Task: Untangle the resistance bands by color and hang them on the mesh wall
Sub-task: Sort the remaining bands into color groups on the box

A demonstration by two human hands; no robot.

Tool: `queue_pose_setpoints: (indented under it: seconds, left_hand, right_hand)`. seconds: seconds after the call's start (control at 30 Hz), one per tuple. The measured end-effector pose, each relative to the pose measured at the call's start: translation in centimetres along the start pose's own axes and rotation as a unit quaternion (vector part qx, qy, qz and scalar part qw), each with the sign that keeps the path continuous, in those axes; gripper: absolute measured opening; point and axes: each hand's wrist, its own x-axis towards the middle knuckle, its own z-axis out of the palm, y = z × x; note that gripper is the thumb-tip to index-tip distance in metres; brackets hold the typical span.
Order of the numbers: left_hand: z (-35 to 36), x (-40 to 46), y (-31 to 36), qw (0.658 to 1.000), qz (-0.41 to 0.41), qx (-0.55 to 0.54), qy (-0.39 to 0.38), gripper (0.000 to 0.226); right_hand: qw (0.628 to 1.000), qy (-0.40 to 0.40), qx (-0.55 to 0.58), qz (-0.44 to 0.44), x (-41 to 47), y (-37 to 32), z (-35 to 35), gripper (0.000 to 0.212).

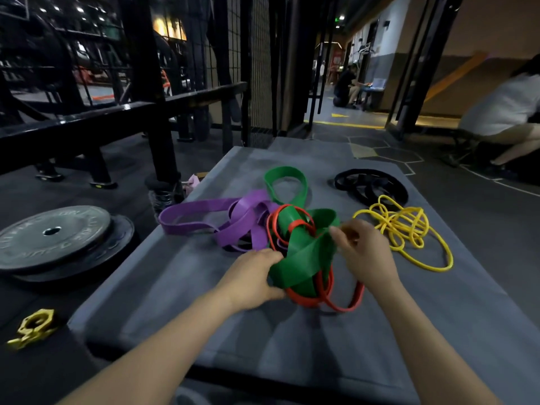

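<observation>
I read the job as partly sorted, with nothing hung yet. On the grey padded surface (181,287) the yellow band (409,232) lies in its own loose coil to the right, and the black band (371,187) sits apart just beyond it, so those two colours look free. The knot that remains is in the middle: the green band (304,258), the red band (336,299) and the purple band (222,220) are wound through each other, with a red loop cinched round the green one.

My left hand (251,279) grips the near fold of the green band, fingers curled over its edge. My right hand (362,252) pinches the other side of that same green fold with thumb and fingertips, and red loops trail under the wrist.

The mesh wall (260,68) stands well beyond the far end of the surface. I cannot make out any band hanging on it in this light, so I judge all the hanging is still ahead, after these three colours are separated.

As for containers, I see none holding bands. Off the left edge a stack of weight plates (55,238) and a yellow collar (35,325) lie on the floor.
</observation>
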Motion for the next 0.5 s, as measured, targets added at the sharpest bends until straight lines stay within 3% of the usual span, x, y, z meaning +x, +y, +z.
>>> queue_pose_setpoints:
  seconds: [0.1,0.17,0.23,0.27,0.33,0.43,0.5]
  left_hand:
    - [0.0,-0.4,-0.2,0.999,-0.006,0.039,-0.005,0.039]
    - [-0.3,-0.6,-0.2,1.000,-0.018,-0.004,0.018,0.041]
    - [-0.7,-0.7,-0.2,0.989,-0.062,-0.130,0.045,0.042]
    - [-1.0,-0.6,-0.2,0.966,-0.089,-0.233,0.068,0.040]
    - [-1.8,-0.3,-0.1,0.878,-0.129,-0.433,0.156,0.033]
    - [-2.8,0.4,-0.5,0.685,-0.220,-0.642,0.264,0.012]
    - [-2.9,0.5,-1.2,0.566,-0.298,-0.709,0.295,0.008]
  right_hand:
    - [0.994,-0.022,-0.006,0.108,0.7,1.4,1.4,0.042]
    - [0.983,-0.067,0.071,0.156,0.7,1.1,2.3,0.041]
    - [0.973,-0.068,0.155,0.154,0.6,0.1,2.6,0.032]
    - [0.974,-0.063,0.171,0.134,0.6,-0.4,2.6,0.026]
    - [0.976,-0.067,0.180,0.102,0.6,-1.3,2.5,0.020]
    - [0.984,-0.076,0.127,0.096,0.1,-1.8,2.7,0.027]
    - [0.992,-0.078,0.044,0.084,-0.1,-1.8,2.9,0.030]
